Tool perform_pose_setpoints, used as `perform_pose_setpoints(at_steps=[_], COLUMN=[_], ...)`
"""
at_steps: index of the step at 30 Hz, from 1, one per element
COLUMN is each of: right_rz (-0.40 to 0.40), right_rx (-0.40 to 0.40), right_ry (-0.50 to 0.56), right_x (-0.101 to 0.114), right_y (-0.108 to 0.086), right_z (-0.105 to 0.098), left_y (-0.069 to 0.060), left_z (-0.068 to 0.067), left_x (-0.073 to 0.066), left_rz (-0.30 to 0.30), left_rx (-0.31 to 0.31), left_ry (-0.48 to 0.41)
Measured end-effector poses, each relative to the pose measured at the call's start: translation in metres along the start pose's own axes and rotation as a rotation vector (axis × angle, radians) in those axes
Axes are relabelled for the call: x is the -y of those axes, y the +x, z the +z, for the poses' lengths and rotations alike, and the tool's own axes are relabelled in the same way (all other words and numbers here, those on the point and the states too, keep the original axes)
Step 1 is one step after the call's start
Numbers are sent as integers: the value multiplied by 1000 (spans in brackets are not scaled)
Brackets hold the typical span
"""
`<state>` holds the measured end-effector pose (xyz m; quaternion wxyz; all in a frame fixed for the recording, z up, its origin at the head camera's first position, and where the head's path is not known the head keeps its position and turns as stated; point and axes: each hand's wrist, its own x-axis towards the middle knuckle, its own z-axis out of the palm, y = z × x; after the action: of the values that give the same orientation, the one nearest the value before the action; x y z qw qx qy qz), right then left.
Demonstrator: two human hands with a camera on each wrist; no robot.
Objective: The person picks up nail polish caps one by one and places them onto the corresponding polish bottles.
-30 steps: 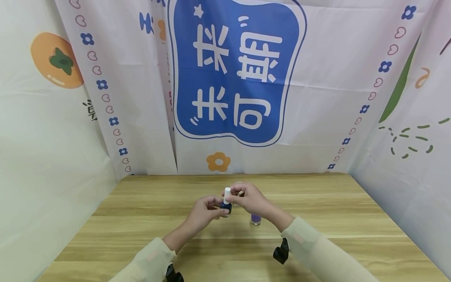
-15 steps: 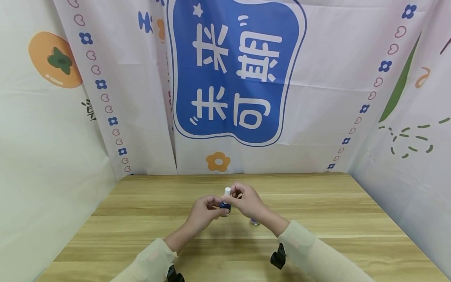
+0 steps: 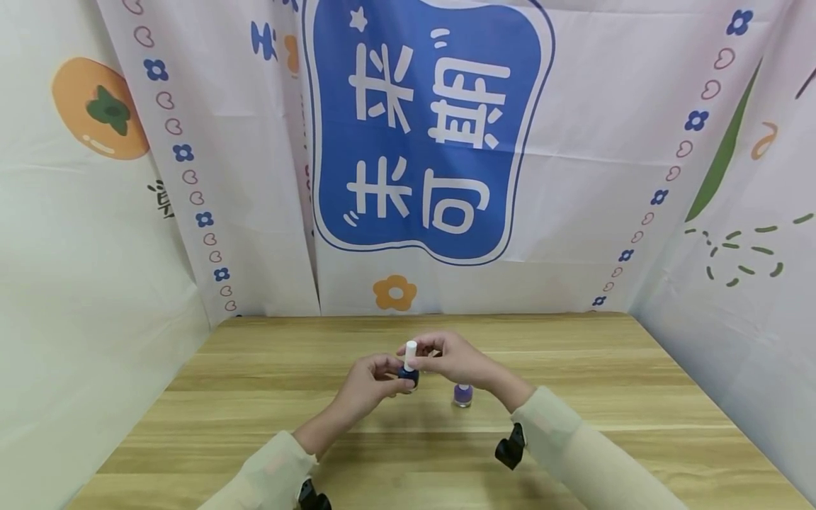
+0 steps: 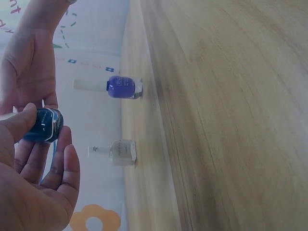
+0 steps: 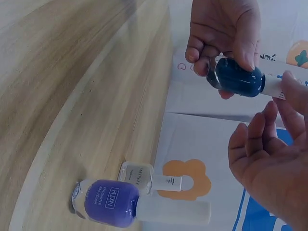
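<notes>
My left hand [image 3: 370, 380] holds a dark blue nail polish bottle [image 5: 236, 77] by its glass body, thumb on the near side. The bottle is upright and raised above the table. Its white cap [image 3: 411, 356] is pinched between the thumb and index finger of my right hand [image 3: 457, 358], and sits on the bottle's neck. A purple nail polish bottle [image 3: 463, 396] with a white cap stands below my right wrist. Behind it, in both wrist views, is a bottle of clear or pale polish [image 4: 123, 152], largely hidden by my right hand in the head view.
The wood-grain table [image 3: 255, 425] extends all round the bottles. A printed white cloth [image 3: 574, 234] hangs behind its far edge, with more cloth at both sides. A small black device [image 3: 510, 448] is strapped at each wrist.
My right hand and forearm shifted inward, then swung back out, with the fingers re-placed on the cap. The purple bottle, mostly covered half a second ago, shows again. My left hand stays still.
</notes>
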<state>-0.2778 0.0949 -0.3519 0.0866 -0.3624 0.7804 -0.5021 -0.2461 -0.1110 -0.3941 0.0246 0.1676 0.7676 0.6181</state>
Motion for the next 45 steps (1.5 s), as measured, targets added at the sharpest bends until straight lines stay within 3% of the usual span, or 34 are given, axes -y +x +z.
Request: perform_pose_setpoints(at_steps=[4,14,22,27,31,36,40,45], right_rz=[26,80,121,123,92,24,14,25], right_rx=[-12,-196,-293,-310,-248,-49,81,107], right_ry=[-2,-33,74,83,49,-4,44,51], right_x=[1,1,-1,-3,-2,-1,1,3], right_y=[0,1,1,1,1,0,0,1], right_z=[2,14,26,27,22,8,-2,-5], left_y=[-1,-3,-4,-4,-4,-7,-7,-6], left_z=[1,2,3,4,3,3,1,1], left_x=[0,-3,-3,-3,-4,-9,-9,-6], left_rz=[5,12,7,12,7,6,11,-3], left_rx=[1,-38,-63,-64,-62,-45,-19,-1], left_ry=[10,18,34,37,35,29,20,8])
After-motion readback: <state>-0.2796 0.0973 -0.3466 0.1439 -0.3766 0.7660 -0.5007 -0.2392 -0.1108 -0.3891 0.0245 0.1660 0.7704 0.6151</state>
